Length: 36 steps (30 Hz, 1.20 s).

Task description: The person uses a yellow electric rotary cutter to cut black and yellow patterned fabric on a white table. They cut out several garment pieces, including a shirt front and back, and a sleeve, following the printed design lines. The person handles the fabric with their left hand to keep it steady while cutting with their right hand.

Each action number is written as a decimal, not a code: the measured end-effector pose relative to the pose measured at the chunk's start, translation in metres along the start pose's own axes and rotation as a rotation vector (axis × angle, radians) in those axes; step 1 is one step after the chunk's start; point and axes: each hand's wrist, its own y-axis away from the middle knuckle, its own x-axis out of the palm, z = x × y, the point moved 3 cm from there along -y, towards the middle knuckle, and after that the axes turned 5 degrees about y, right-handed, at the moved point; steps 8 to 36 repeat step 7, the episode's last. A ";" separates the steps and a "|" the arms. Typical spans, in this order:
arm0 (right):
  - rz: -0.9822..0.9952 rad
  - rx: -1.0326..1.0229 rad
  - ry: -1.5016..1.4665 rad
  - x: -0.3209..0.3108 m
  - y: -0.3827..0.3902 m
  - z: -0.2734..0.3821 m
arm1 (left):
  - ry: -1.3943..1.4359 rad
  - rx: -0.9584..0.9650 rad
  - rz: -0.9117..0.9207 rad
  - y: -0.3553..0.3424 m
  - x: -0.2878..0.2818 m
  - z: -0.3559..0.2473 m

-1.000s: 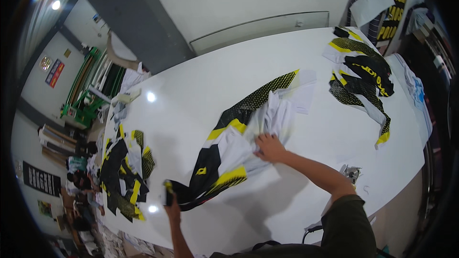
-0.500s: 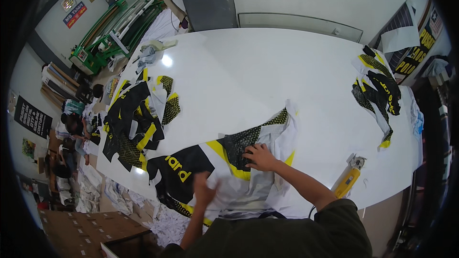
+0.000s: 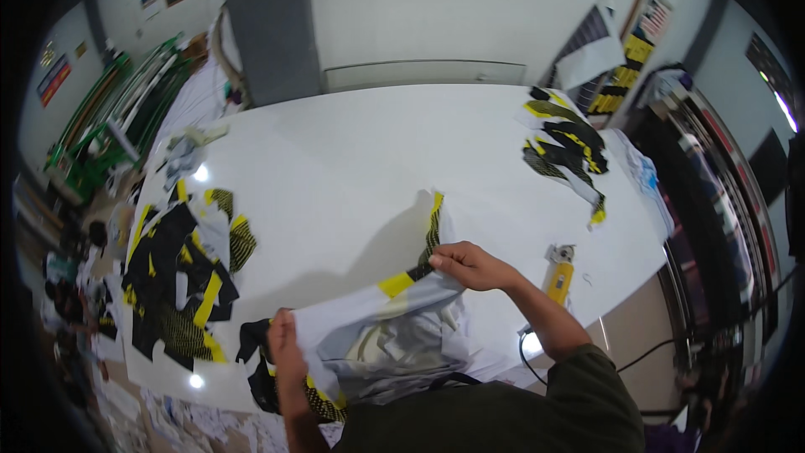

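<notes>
A printed fabric panel (image 3: 356, 309), white with yellow and black dotted areas, is pulled up between my two hands above the near side of the white table (image 3: 352, 159). My right hand (image 3: 476, 268) pinches its upper edge, thumb on top, and a dotted yellow-edged end stands up beyond the fingers. Closed on the panel's left end is my left hand (image 3: 287, 346), slightly blurred. Black and yellow dotted cloth hangs below and beside that hand. Loose whitish cloth (image 3: 411, 344) lies bunched under the panel, against my body.
A heap of black, white and yellow cut pieces (image 3: 172, 273) covers the table's left side. More such pieces (image 3: 570, 138) lie at the far right. A yellow handheld cutting machine (image 3: 560, 277) rests right of my right forearm, near a dark cable (image 3: 528, 361). Fabric rolls (image 3: 704, 184) stand beyond the right edge.
The panel lay spread on the table; now both hands lift it, its edge folded up. My right hand went from lying on it to pinching it. The whole view has turned right.
</notes>
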 end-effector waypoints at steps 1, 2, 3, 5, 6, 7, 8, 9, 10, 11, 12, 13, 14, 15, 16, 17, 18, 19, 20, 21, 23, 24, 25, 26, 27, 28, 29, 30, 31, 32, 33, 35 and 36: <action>0.081 -0.043 0.127 -0.011 0.014 0.024 | -0.136 0.144 0.201 -0.003 -0.005 -0.035; 0.184 -0.100 0.245 -0.020 0.024 0.054 | -0.283 0.297 0.376 -0.001 -0.016 -0.074; 0.278 -0.120 0.380 -0.029 0.040 0.075 | -0.913 0.587 0.612 0.007 0.015 -0.135; 0.024 0.086 0.869 -0.054 0.070 0.092 | -1.269 0.695 0.581 0.002 0.027 -0.169; -0.120 0.107 0.912 -0.070 0.076 0.108 | -1.430 0.668 0.549 -0.011 0.005 -0.185; -0.264 0.134 0.952 -0.085 0.082 0.123 | -1.374 0.737 0.387 -0.021 -0.016 -0.207; -0.264 0.134 0.952 -0.085 0.082 0.123 | -1.374 0.737 0.387 -0.021 -0.016 -0.207; -0.264 0.134 0.952 -0.085 0.082 0.123 | -1.374 0.737 0.387 -0.021 -0.016 -0.207; -0.264 0.134 0.952 -0.085 0.082 0.123 | -1.374 0.737 0.387 -0.021 -0.016 -0.207; -0.264 0.134 0.952 -0.085 0.082 0.123 | -1.374 0.737 0.387 -0.021 -0.016 -0.207; -0.264 0.134 0.952 -0.085 0.082 0.123 | -1.374 0.737 0.387 -0.021 -0.016 -0.207; -0.264 0.134 0.952 -0.085 0.082 0.123 | -1.374 0.737 0.387 -0.021 -0.016 -0.207; -0.264 0.134 0.952 -0.085 0.082 0.123 | -1.374 0.737 0.387 -0.021 -0.016 -0.207; -0.264 0.134 0.952 -0.085 0.082 0.123 | -1.374 0.737 0.387 -0.021 -0.016 -0.207; -0.264 0.134 0.952 -0.085 0.082 0.123 | -1.374 0.737 0.387 -0.021 -0.016 -0.207; -0.264 0.134 0.952 -0.085 0.082 0.123 | -1.374 0.737 0.387 -0.021 -0.016 -0.207; -0.264 0.134 0.952 -0.085 0.082 0.123 | -1.374 0.737 0.387 -0.021 -0.016 -0.207; -0.264 0.134 0.952 -0.085 0.082 0.123 | -1.374 0.737 0.387 -0.021 -0.016 -0.207; -0.264 0.134 0.952 -0.085 0.082 0.123 | -1.374 0.737 0.387 -0.021 -0.016 -0.207; -0.264 0.134 0.952 -0.085 0.082 0.123 | -1.374 0.737 0.387 -0.021 -0.016 -0.207; -0.264 0.134 0.952 -0.085 0.082 0.123 | -1.374 0.737 0.387 -0.021 -0.016 -0.207; -0.264 0.134 0.952 -0.085 0.082 0.123 | -1.374 0.737 0.387 -0.021 -0.016 -0.207; -0.264 0.134 0.952 -0.085 0.082 0.123 | -1.374 0.737 0.387 -0.021 -0.016 -0.207; -0.264 0.134 0.952 -0.085 0.082 0.123 | -1.374 0.737 0.387 -0.021 -0.016 -0.207; -0.264 0.134 0.952 -0.085 0.082 0.123 | -1.374 0.737 0.387 -0.021 -0.016 -0.207; -0.264 0.134 0.952 -0.085 0.082 0.123 | -1.374 0.737 0.387 -0.021 -0.016 -0.207; -0.264 0.134 0.952 -0.085 0.082 0.123 | -1.374 0.737 0.387 -0.021 -0.016 -0.207; -0.264 0.134 0.952 -0.085 0.082 0.123 | -1.374 0.737 0.387 -0.021 -0.016 -0.207; -0.264 0.134 0.952 -0.085 0.082 0.123 | -1.374 0.737 0.387 -0.021 -0.016 -0.207; -0.264 0.134 0.952 -0.085 0.082 0.123 | -1.374 0.737 0.387 -0.021 -0.016 -0.207; -0.264 0.134 0.952 -0.085 0.082 0.123 | -1.374 0.737 0.387 -0.021 -0.016 -0.207; -0.264 0.134 0.952 -0.085 0.082 0.123 | -1.374 0.737 0.387 -0.021 -0.016 -0.207; -0.264 0.134 0.952 -0.085 0.082 0.123 | -1.374 0.737 0.387 -0.021 -0.016 -0.207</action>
